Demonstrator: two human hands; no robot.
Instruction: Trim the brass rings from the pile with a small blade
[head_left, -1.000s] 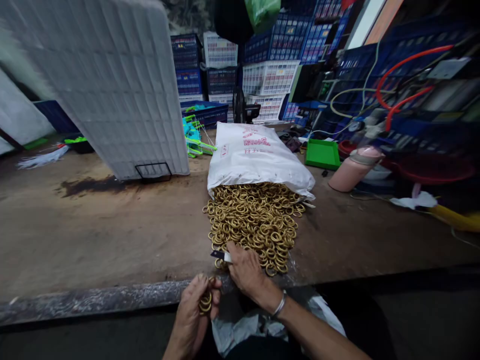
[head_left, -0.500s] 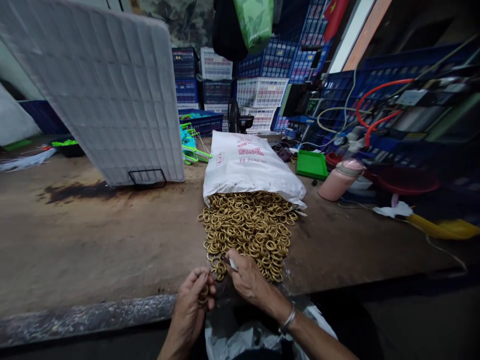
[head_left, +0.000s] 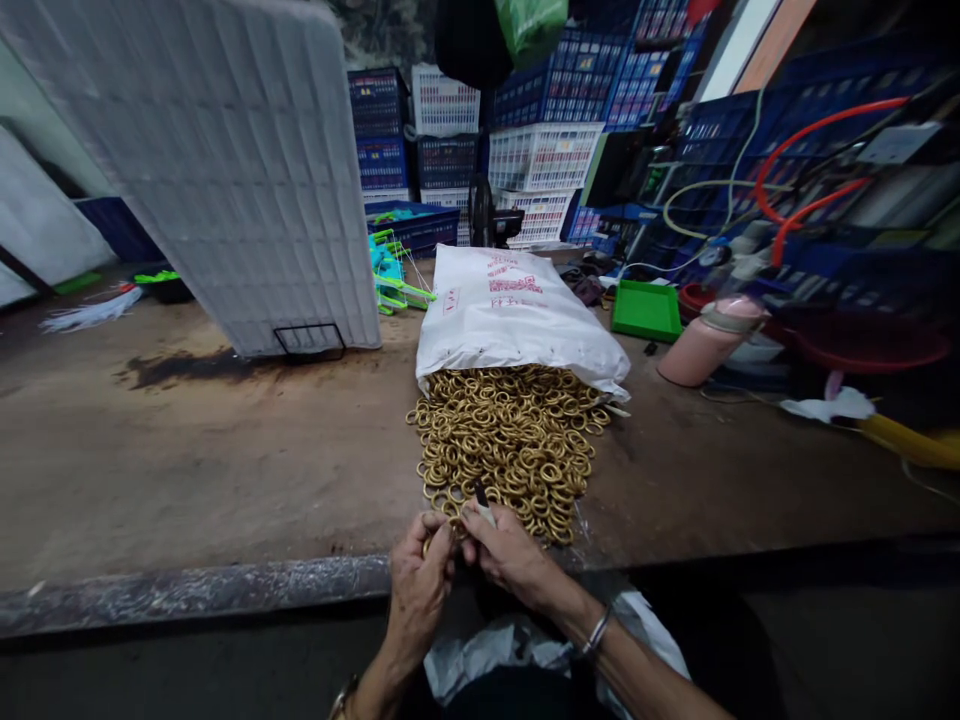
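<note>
A heap of brass-coloured rings [head_left: 510, 440] spills from the mouth of a white woven sack [head_left: 517, 330] onto the table. At the near edge of the heap, my left hand [head_left: 421, 570] is closed, with a few rings pinched between thumb and fingers. My right hand [head_left: 506, 550] meets it from the right, its fingertips close to the same rings. A small knife-like tool [head_left: 484, 505], with a dark tip and pale handle, sticks up from the right hand's grip. The fingers partly hide the held rings.
A quilted grey panel [head_left: 247, 190] stands on a wire stand at the left. Right of the sack are a green tray [head_left: 646, 311] and a pink bottle [head_left: 705, 345]. Stacked crates [head_left: 544, 160] fill the back. Pale plastic sheeting [head_left: 495, 655] lies below the table edge [head_left: 225, 595].
My left hand has moved up and right, and the right hand has drawn back towards it, so they now meet. The tool's tip has swung from pointing left to upward. The view has shifted slightly.
</note>
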